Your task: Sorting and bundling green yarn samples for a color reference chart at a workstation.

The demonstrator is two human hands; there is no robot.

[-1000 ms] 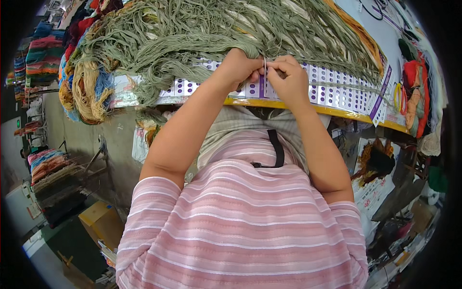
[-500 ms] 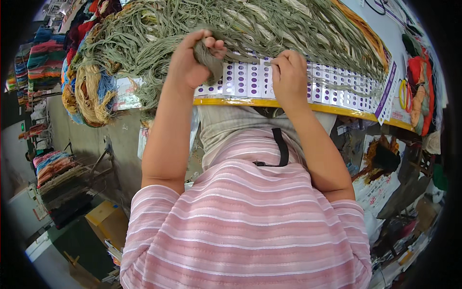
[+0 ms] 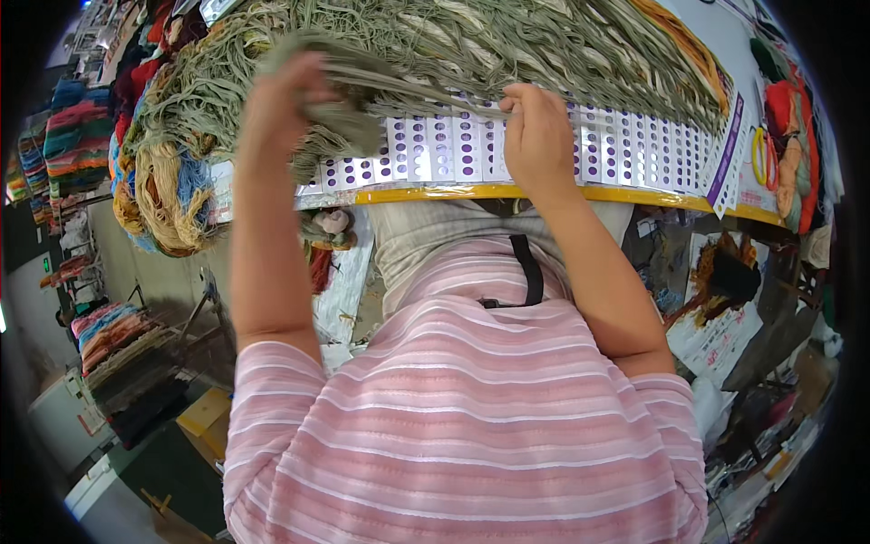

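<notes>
A wide heap of grey-green yarn (image 3: 435,41) covers the far part of the table. My left hand (image 3: 283,104), smeared by motion, is closed round a bundle of this yarn (image 3: 349,130) at the left. Drawn-out strands (image 3: 426,91) run from that bundle to my right hand (image 3: 541,136). The right hand pinches them between thumb and fingers, above the table near its front edge. Beneath the strands lie white cards (image 3: 444,150) with rows of purple dots.
A yellow strip (image 3: 435,193) edges the table in front of me. Tan and blue skeins (image 3: 168,186) hang over its left end. Scissors (image 3: 759,156) with yellow and red handles lie at the right, beside red and orange skeins (image 3: 787,136). Stacked coloured yarn (image 3: 77,131) stands far left.
My left hand has moved left with the yarn bundle, away from the right hand, and the strands between them now stretch longer and straighter. The right hand has barely shifted.
</notes>
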